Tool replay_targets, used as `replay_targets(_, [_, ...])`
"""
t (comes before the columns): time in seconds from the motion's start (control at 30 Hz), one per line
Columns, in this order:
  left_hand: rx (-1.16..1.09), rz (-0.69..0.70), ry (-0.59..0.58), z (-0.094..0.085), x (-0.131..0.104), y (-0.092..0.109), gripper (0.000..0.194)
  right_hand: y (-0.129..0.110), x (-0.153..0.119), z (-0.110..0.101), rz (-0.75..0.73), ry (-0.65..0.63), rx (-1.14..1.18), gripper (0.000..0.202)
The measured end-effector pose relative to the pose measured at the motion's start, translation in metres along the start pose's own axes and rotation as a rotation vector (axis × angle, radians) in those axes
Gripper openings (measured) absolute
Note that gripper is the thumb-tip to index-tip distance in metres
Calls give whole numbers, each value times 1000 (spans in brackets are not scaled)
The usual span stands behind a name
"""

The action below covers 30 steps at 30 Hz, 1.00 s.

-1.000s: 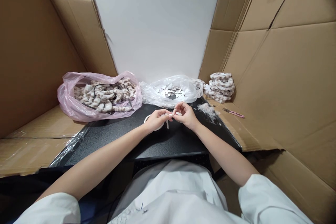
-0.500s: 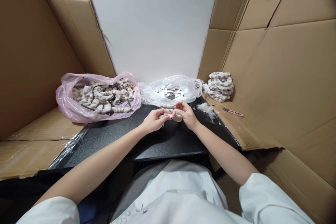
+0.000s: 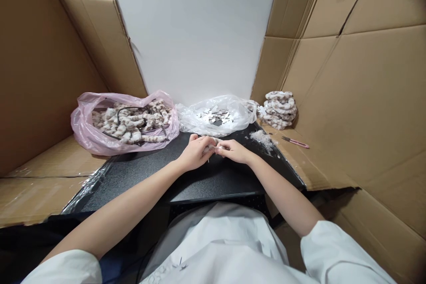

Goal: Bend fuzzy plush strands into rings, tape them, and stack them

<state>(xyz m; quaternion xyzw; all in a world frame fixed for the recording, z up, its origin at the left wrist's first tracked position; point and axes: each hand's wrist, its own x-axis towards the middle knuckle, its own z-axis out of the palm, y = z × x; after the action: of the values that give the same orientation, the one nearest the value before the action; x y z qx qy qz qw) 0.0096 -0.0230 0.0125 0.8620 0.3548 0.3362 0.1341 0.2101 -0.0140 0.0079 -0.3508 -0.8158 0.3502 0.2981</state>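
My left hand (image 3: 197, 152) is closed over a fluffy beige-and-white strip (image 3: 209, 148), whose ends are mostly covered by my fingers. My right hand (image 3: 232, 151) pinches the same strip from the other side, fingertips almost touching those of the left. Both hands are just above the middle of the black tabletop (image 3: 149, 177). A thin pale piece pokes out beneath the left fingers, too small to name. Right behind the hands lies a clear plastic bag (image 3: 189, 120) holding many small white and silvery pieces (image 3: 218, 116).
A pink plastic bag (image 3: 84, 135) at the left holds fluffy strips (image 3: 133, 124) and dark cords. On the right are a stack of fluffy coils (image 3: 279, 110), loose fluff (image 3: 263, 140) and pink-handled snips (image 3: 295, 142). Cardboard walls (image 3: 362, 88) stand on both sides.
Both hands have turned over and closed in on the strip. My right hand has lowered, its fingers now curled, and the white piece that showed between the fingertips is covered.
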Motion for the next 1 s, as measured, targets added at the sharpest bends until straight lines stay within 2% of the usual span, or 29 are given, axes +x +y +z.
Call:
replay_targets(0.17, [-287,-99,-16,-3,2,-3,21,1,1,1,-78,28,-38,33])
replay_targets(0.27, [-590,-188,-10,-8,5,-7,32,-1,3,2,-64,64,132,41])
replay_targets(0.33, [-711,-234,1,-11,7,-11,34,-1,4,3,-42,72,287,46])
replay_targets(0.43, [-691,-229,-4,-14,8,-14,23,-2,5,3,8,50,487,50])
replay_targets(0.57, [-566,-170,30,-13,6,-17,16,-6,4,0,45,5,612,50])
replay_targets(0.7, [-552,-169,35,-10,6,-20,23,-8,3,-5,114,-167,752,66])
replay_targets(0.77, [-559,-179,34,-10,6,-20,26,-8,4,-6,158,-206,790,71])
replay_targets(0.87, [-553,-185,37,-10,5,-19,29,-7,3,-4,203,-213,811,66])
replay_targets(1.0, [-552,-189,20,-11,4,-15,29,-5,2,0,196,-228,816,48])
